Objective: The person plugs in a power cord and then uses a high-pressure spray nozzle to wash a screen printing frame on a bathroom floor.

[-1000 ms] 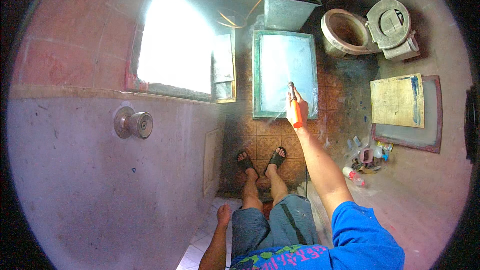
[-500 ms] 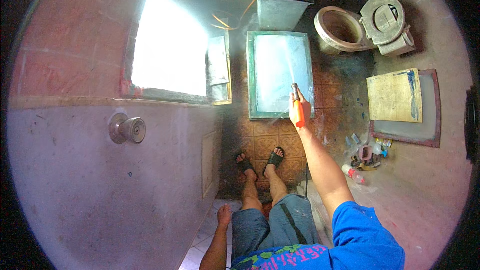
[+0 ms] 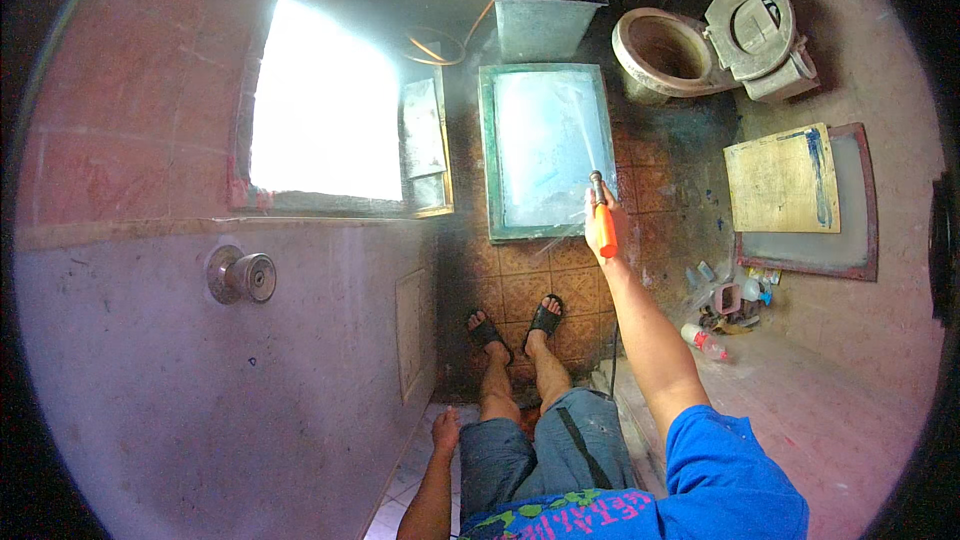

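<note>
My right hand (image 3: 606, 222) grips an orange spray gun (image 3: 603, 225) with a metal nozzle, held out over the lower right part of a screen. A thin white jet runs from the nozzle across the screen. The screen (image 3: 540, 140) has a pale blue face and green frame, and lies over brown patterned floor tiles (image 3: 530, 270) beyond my sandalled feet. My left hand (image 3: 446, 428) hangs low beside my shorts, fingers curled, with nothing seen in it.
A doorknob (image 3: 240, 275) and bright window (image 3: 320, 100) are at left. A grey tub (image 3: 540, 30) and orange hose (image 3: 470, 35) are at top, a dirty toilet (image 3: 660, 50) at upper right. A yellow board (image 3: 775, 180), framed panel (image 3: 805, 260) and bottles (image 3: 705, 340) sit right.
The view has shifted, so the screen, tub and toilet sit further left in the frame. The spray gun has moved toward the screen's right edge, still spraying. My left hand stays low.
</note>
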Action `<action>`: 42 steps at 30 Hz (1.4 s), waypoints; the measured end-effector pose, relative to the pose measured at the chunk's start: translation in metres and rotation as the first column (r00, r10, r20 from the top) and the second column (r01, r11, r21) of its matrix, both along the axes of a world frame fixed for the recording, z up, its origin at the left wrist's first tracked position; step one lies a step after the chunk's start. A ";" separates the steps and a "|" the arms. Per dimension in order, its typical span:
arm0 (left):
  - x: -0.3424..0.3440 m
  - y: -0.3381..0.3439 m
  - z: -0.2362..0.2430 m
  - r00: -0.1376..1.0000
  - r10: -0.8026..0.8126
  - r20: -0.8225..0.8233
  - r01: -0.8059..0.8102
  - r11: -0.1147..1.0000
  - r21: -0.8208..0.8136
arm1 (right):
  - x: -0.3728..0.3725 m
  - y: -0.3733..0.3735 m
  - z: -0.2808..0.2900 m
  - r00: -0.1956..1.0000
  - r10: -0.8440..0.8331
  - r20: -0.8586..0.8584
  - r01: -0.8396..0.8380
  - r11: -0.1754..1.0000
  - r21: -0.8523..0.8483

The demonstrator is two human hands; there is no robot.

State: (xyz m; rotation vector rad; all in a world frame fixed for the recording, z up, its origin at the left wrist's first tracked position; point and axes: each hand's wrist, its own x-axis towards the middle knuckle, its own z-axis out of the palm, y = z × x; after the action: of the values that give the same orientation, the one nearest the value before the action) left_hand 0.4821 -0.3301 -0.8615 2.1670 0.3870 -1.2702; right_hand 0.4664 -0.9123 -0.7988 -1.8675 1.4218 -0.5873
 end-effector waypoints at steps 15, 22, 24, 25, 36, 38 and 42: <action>0.015 0.001 0.010 0.995 -0.090 0.052 0.093 0.994 -0.054 | -0.043 -0.090 0.007 0.860 -0.071 -0.505 -0.223 0.838 -0.498; 0.005 0.005 0.021 0.996 0.084 0.026 -0.082 0.996 -0.041 | -0.027 -0.156 0.020 0.804 -0.003 -0.594 -0.473 0.603 -0.642; 0.000 -0.007 0.035 0.991 0.133 0.005 -0.133 0.991 -0.004 | -0.005 -0.151 0.044 0.863 0.059 -0.502 -0.280 0.882 -0.379; -0.001 -0.013 0.039 0.989 0.150 0.004 -0.151 0.989 0.007 | -0.001 -0.150 0.054 0.889 0.060 -0.454 -0.171 0.963 -0.209; -0.018 -0.053 0.075 0.994 0.108 0.000 -0.108 0.991 0.074 | 0.006 -0.132 0.038 0.990 0.121 0.073 -0.097 0.959 -0.268; -0.027 -0.033 0.057 0.979 0.199 0.040 -0.201 0.979 0.025 | 0.010 -0.129 0.038 0.992 0.117 0.056 -0.104 0.974 -0.203; -0.026 -0.036 0.050 0.995 0.086 0.056 -0.090 0.993 0.070 | -0.005 -0.139 0.028 0.992 0.096 -0.083 -0.111 0.973 -0.200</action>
State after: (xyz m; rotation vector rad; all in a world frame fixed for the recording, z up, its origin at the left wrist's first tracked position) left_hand 0.4565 -0.3661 -0.8114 2.2131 0.5083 -1.1646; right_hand 0.4610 -1.0511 -0.7712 -2.1308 1.3419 -0.6400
